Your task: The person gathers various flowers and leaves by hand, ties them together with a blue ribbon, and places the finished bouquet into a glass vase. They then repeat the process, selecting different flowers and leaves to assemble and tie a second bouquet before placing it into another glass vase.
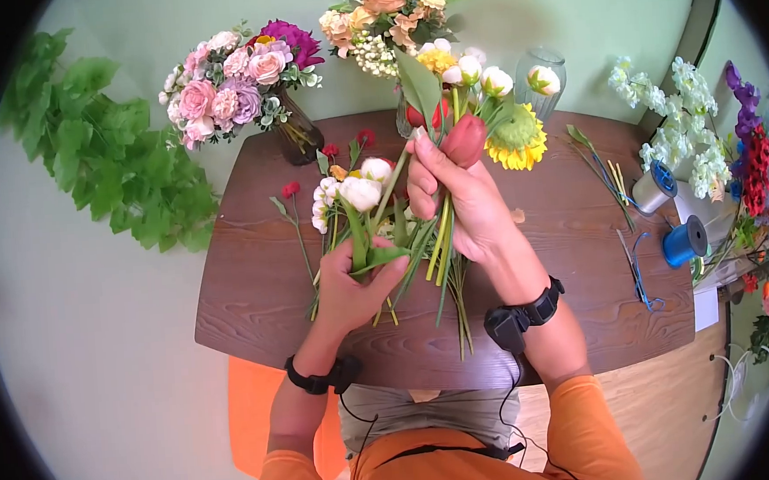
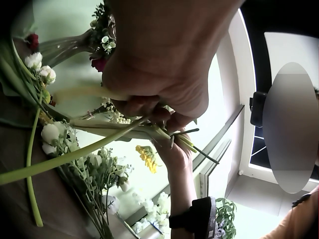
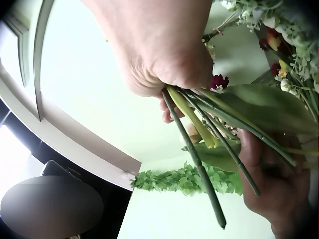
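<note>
My right hand (image 1: 465,195) grips a bunch of flower stems (image 1: 442,245) above the table. Out of its top stand a dark red tulip (image 1: 465,141), a yellow sunflower with a green centre (image 1: 517,139), white round blooms (image 1: 496,81) and a broad green leaf (image 1: 419,84). Lower and to the left, my left hand (image 1: 352,290) holds a green leafy stem (image 1: 392,187), whose upper part reaches the right fingertips. The right wrist view shows cut stem ends (image 3: 202,169) jutting below the right palm, with the left hand (image 3: 271,184) close beside them.
White blooms (image 1: 361,194) and red carnations (image 1: 290,189) lie on the brown table (image 1: 246,275). Vases of pink flowers (image 1: 230,87) and peach flowers (image 1: 388,15) stand behind. At right are ribbon spools (image 1: 684,241), scissors-like blue-handled cutters (image 1: 638,273), loose stems (image 1: 605,174) and white blossoms (image 1: 690,124).
</note>
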A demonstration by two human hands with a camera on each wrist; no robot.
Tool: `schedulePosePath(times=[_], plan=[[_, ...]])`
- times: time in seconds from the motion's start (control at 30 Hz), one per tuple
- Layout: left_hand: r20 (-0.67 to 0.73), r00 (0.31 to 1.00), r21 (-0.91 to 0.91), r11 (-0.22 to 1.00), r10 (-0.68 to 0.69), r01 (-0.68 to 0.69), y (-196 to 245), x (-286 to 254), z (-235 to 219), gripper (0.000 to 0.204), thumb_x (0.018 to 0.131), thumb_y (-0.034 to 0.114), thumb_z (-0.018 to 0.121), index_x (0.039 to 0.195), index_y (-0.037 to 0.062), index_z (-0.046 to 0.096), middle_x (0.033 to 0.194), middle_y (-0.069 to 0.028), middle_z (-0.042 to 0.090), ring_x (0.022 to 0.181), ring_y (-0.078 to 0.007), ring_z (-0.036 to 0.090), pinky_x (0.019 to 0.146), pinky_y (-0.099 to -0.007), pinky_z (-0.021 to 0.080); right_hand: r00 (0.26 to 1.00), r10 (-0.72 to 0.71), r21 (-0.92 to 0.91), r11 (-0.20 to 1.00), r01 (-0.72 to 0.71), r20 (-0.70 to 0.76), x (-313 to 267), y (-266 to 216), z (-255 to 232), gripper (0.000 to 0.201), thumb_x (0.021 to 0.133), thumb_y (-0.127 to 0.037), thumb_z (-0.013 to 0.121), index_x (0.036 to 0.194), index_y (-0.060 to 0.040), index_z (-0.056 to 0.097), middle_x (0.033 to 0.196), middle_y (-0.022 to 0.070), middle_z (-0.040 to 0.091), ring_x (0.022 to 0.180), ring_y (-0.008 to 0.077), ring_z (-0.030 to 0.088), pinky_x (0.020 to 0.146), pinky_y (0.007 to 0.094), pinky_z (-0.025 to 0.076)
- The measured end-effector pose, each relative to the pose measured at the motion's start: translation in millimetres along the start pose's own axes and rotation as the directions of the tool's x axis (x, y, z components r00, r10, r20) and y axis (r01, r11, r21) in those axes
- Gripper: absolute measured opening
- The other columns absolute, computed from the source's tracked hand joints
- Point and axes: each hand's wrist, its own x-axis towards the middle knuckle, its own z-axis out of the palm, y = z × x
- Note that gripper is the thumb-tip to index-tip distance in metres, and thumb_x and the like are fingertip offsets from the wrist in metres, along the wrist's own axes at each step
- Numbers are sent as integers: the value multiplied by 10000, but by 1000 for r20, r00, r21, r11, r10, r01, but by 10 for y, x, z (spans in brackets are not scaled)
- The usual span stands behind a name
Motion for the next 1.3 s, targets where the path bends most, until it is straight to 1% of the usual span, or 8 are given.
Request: schedulePosePath(times=[0.07,0.13,0.2,0.3,0.7,0.9,1.2,1.3], plan=[[2,1000,14,1000,-15,15,103,34,-8,98,887,28,742,978,15,707,785,49,640,698,-16,550,620,-202,425,1000,28,-4,1000,-28,6,-16,19,51,356,1035,-341,637,1137,-13,546,708,-17,484,552,94,494,503,246,394],[2,1000,29,999,-27,27,137,72,1,108,887,28,742,991,11,713,804,40,658,712,-20,568,633,-205,443,999,36,3,999,-36,8,-23,37,53,356,1036,-339,635,1137,-11,544,712,-13,488,554,101,506,504,243,401],[8,997,39,997,71,-71,112,108,21,192,873,59,779,1050,22,716,858,13,707,765,-46,627,679,-223,502,999,41,8,999,-41,8,-26,32,61,355,1036,-337,634,1137,-9,541,717,-9,493,556,108,517,505,239,408],[35,999,-40,999,17,-16,7,147,-32,193,883,46,763,1067,13,717,902,-4,726,805,-55,645,711,-235,523,1000,27,-2,1000,-27,-6,-37,-10,94,373,1036,-340,633,1151,1,533,725,-2,502,564,121,537,515,247,430],[204,979,31,1000,-13,7,-144,125,-108,158,853,39,749,1009,20,742,786,38,673,721,-24,588,639,-223,482,997,55,7,998,-56,55,-16,47,33,323,1041,-309,624,1136,-10,550,735,15,558,588,141,608,542,279,513],[-23,994,-83,990,108,-110,-148,160,-2,128,843,22,735,970,10,732,769,33,682,708,-26,588,629,-235,488,998,59,-23,998,-58,23,-67,167,147,298,1050,-305,607,1109,-14,582,734,24,572,590,143,615,552,282,531],[154,983,-13,995,100,-100,-224,87,-108,82,820,6,721,889,17,679,766,46,656,666,-31,563,615,-234,468,998,42,-134,990,-36,42,-59,170,130,392,1070,-376,550,1142,10,566,711,34,581,552,162,636,486,266,513],[74,995,-79,995,70,-65,-174,72,-55,92,809,-1,724,883,19,673,742,52,640,659,-24,553,601,-238,459,999,22,-156,988,-15,40,-62,174,154,400,1077,-378,534,1142,15,560,706,43,592,552,166,644,485,268,515]])
